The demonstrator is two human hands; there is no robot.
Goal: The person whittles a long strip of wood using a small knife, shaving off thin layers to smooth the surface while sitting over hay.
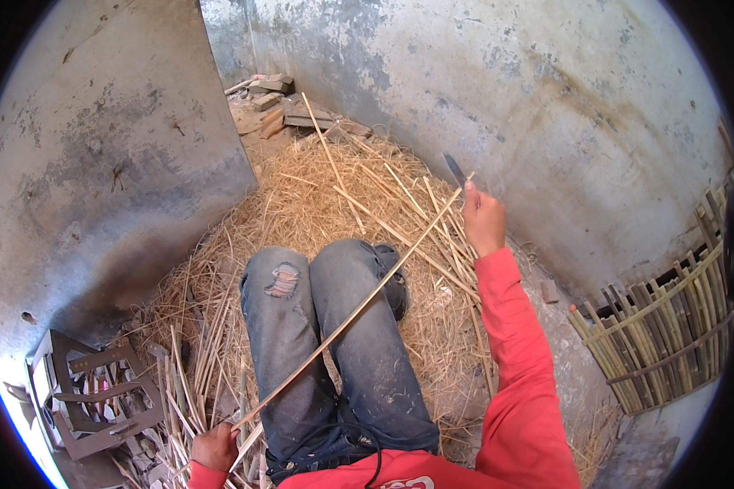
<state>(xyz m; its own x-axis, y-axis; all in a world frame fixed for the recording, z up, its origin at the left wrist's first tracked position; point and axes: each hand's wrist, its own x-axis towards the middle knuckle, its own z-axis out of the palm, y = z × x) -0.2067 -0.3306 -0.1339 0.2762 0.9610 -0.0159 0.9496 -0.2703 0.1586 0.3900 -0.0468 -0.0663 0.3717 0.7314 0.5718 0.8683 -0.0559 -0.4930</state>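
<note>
A long thin bamboo strip (357,311) runs slantwise across my thighs, from the lower left up to the right. My left hand (214,447) is closed round its lower end, beside my left hip. At the far end, my right hand (483,218) is closed on a knife, its arm stretched forward. The dark knife blade (454,169) points up and away from the fist, and the strip's tip lies against the knife by my thumb. The handle is hidden inside my fingers.
Pale shavings (285,191) cover the floor round my legs. Loose bamboo strips (416,208) lie ahead, others (208,350) at my left. A wooden frame (106,399) stands lower left, a slatted bamboo panel (669,326) at right. Bricks (271,84) lie by the wall (465,73).
</note>
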